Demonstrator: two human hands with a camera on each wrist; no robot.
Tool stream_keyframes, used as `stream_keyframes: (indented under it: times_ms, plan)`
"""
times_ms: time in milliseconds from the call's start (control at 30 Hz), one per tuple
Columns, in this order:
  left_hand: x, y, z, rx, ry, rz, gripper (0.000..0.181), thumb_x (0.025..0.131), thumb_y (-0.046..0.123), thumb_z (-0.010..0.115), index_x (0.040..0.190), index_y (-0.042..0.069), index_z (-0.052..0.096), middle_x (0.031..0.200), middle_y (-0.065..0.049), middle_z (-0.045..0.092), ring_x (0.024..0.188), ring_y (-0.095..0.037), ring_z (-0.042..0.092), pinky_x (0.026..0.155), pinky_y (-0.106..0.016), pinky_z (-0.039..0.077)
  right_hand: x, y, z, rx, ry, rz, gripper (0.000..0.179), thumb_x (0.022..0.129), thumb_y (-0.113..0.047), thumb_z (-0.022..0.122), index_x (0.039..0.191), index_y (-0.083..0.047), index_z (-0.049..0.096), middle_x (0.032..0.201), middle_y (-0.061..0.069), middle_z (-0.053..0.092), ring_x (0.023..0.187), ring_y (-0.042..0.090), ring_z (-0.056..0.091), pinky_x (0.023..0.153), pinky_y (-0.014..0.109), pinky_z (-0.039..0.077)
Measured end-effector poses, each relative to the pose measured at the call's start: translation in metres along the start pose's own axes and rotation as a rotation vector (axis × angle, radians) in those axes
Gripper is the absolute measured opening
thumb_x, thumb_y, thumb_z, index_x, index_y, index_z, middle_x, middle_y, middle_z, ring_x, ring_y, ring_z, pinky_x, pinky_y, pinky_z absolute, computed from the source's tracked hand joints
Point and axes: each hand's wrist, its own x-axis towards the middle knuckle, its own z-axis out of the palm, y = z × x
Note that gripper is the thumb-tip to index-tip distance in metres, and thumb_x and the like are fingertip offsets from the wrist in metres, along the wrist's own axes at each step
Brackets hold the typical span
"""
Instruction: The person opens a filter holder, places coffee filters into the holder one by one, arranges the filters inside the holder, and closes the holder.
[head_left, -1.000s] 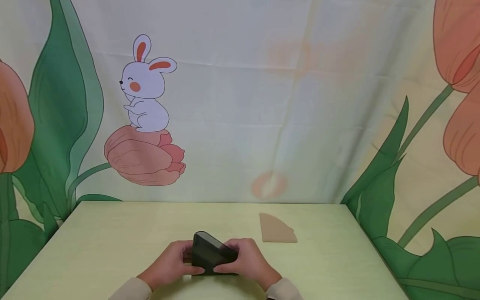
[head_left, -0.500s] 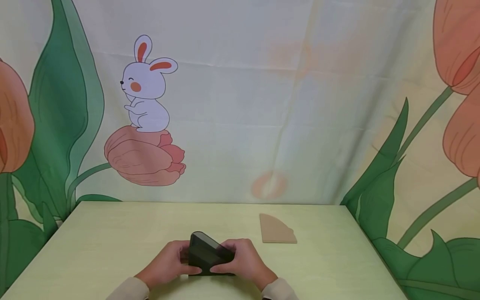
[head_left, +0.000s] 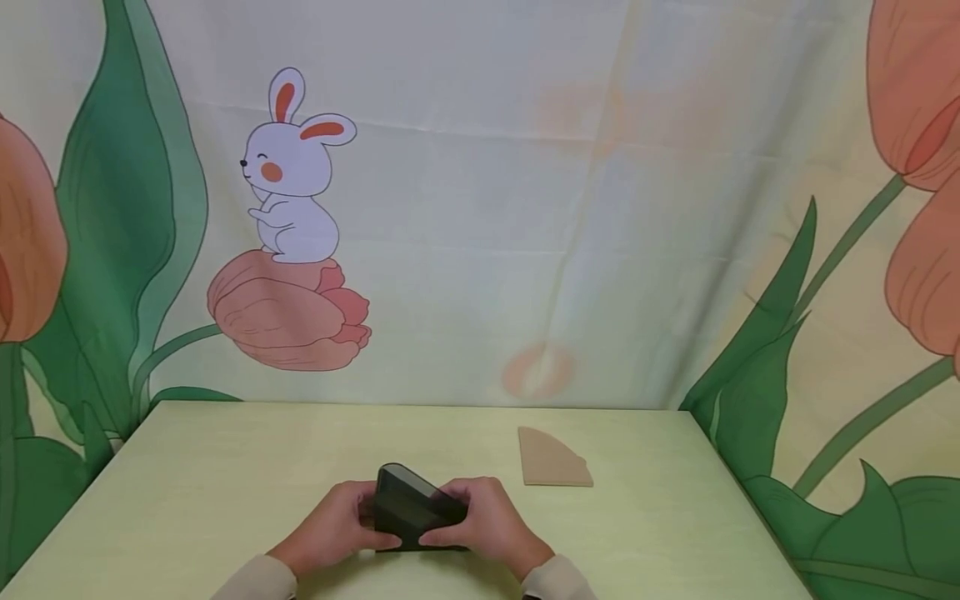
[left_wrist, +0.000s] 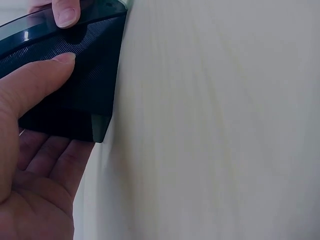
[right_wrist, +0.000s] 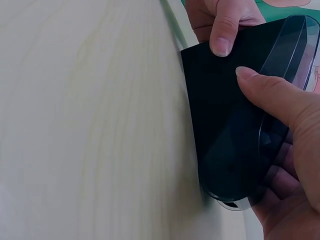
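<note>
A black plastic holder (head_left: 408, 504) with a smoky see-through rim and a slanted top edge stands on the table, low in the middle of the head view. My left hand (head_left: 333, 525) grips its left end, thumb on the near face and fingers behind. From the right, my right hand (head_left: 495, 521) holds the other end the same way. In the right wrist view, both thumbs press the holder's flat dark face (right_wrist: 225, 110), close together. Part of the fingers is hidden behind it. Beyond the right hand lies a brown fan-shaped stack of paper coffee filters (head_left: 552, 460).
The pale wooden table (head_left: 225, 467) reaches back to a cloth backdrop (head_left: 465, 208) printed with a rabbit and tulips. Table surface surrounds the holder and the filters. Side edges of the table run along both sides of the head view.
Both hands and the holder have shifted slightly to the left, mostly in the first half second. The grip looks the same, and the paper filters stay in place.
</note>
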Motion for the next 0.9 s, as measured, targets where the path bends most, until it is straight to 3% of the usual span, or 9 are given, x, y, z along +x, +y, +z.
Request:
stream_keyframes:
  times_ms: [300, 433, 633, 767, 900]
  plan:
    - [-0.002, 0.0, 0.0, -0.012, 0.023, 0.016, 0.047, 0.079, 0.02, 0.09, 0.12, 0.01, 0.072, 0.112, -0.006, 0.078, 0.096, -0.015, 0.074, 0.084, -0.022, 0.058, 0.001, -0.004, -0.001, 0.005, -0.012, 0.017, 0.036, 0.071, -0.032, 0.096, 0.1, -0.02, 0.078, 0.089, -0.012, 0.077, 0.08, 0.001, 0.066, 0.079, 0.02, 0.053]
    - [-0.002, -0.001, 0.001, -0.02, 0.029, 0.016, 0.048, 0.079, 0.02, 0.09, 0.121, 0.009, 0.072, 0.114, -0.008, 0.077, 0.098, -0.015, 0.075, 0.086, -0.024, 0.059, 0.004, -0.008, -0.002, -0.014, -0.056, 0.002, 0.042, 0.072, -0.034, 0.095, 0.107, -0.022, 0.075, 0.097, -0.014, 0.075, 0.087, 0.0, 0.066, 0.082, 0.02, 0.054]
    - [-0.002, -0.002, 0.001, -0.016, 0.021, 0.026, 0.05, 0.079, 0.021, 0.09, 0.124, 0.008, 0.07, 0.118, -0.009, 0.076, 0.101, -0.011, 0.074, 0.087, -0.024, 0.059, 0.014, -0.037, -0.001, 0.012, -0.059, -0.126, 0.058, 0.078, -0.041, 0.09, 0.128, -0.022, 0.068, 0.118, -0.009, 0.072, 0.106, 0.008, 0.067, 0.087, 0.027, 0.057]
    - [-0.003, -0.002, 0.001, -0.019, 0.016, 0.04, 0.048, 0.081, 0.021, 0.089, 0.122, 0.007, 0.07, 0.118, -0.011, 0.076, 0.101, -0.011, 0.075, 0.084, -0.021, 0.059, 0.022, -0.061, 0.0, 0.003, -0.025, -0.191, 0.054, 0.08, -0.042, 0.088, 0.127, -0.02, 0.07, 0.117, -0.007, 0.072, 0.105, 0.009, 0.067, 0.086, 0.026, 0.058]
    - [-0.002, -0.003, 0.002, -0.016, 0.019, 0.043, 0.05, 0.081, 0.022, 0.089, 0.125, 0.007, 0.07, 0.119, -0.01, 0.076, 0.1, -0.01, 0.075, 0.083, -0.02, 0.059, 0.025, -0.074, -0.001, -0.024, -0.011, -0.196, 0.045, 0.082, -0.039, 0.088, 0.119, -0.018, 0.074, 0.108, -0.01, 0.075, 0.099, 0.005, 0.068, 0.082, 0.023, 0.057]
